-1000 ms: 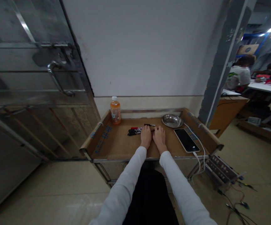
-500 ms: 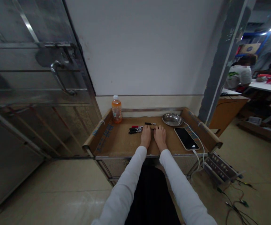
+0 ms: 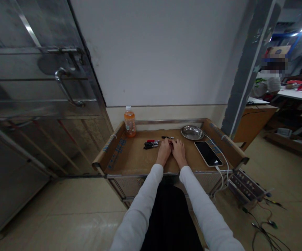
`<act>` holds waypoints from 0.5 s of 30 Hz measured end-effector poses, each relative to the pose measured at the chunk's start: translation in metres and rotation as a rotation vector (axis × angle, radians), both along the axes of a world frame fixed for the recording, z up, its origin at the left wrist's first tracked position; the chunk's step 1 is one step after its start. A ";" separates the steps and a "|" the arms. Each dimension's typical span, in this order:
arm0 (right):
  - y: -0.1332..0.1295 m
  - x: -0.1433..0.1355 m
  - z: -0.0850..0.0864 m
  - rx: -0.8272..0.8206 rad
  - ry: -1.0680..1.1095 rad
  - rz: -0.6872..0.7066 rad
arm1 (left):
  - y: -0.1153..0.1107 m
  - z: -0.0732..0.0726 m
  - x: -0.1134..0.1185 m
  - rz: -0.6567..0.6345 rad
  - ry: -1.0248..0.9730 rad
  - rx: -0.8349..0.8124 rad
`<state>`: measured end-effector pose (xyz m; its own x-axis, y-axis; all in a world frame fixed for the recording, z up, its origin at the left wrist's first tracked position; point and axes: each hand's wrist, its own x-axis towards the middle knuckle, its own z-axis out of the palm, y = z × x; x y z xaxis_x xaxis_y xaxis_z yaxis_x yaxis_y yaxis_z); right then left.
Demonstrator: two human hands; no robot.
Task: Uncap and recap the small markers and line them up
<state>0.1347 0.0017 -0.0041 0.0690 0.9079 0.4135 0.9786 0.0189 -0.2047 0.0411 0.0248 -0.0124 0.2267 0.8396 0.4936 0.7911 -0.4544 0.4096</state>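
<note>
My left hand and my right hand meet at the fingertips over the cardboard-lined top of a cart. Fingers on both hands are curled inward. A small dark bit shows between them, too hidden to name. Left of my left hand lies a row of several marker pens, black ones and a red one, side by side. Another black marker lies just beyond my fingertips.
An orange drink bottle stands at the back left. At the right are a shiny metal dish and a phone with a white cable. Raised cardboard sides edge the cart. A person sits in the background right.
My left hand has moved right, away from the row of markers, and its fingers now touch those of my right hand. The markers lie still.
</note>
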 end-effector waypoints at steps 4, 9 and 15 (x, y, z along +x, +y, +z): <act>-0.001 -0.002 0.001 0.022 -0.023 -0.094 | 0.000 0.006 0.005 0.028 0.089 0.063; -0.004 -0.002 0.005 0.107 0.016 -0.212 | 0.011 0.003 0.005 0.042 0.191 0.075; -0.012 -0.004 0.011 0.139 -0.014 -0.200 | 0.011 0.005 0.003 0.032 0.274 0.035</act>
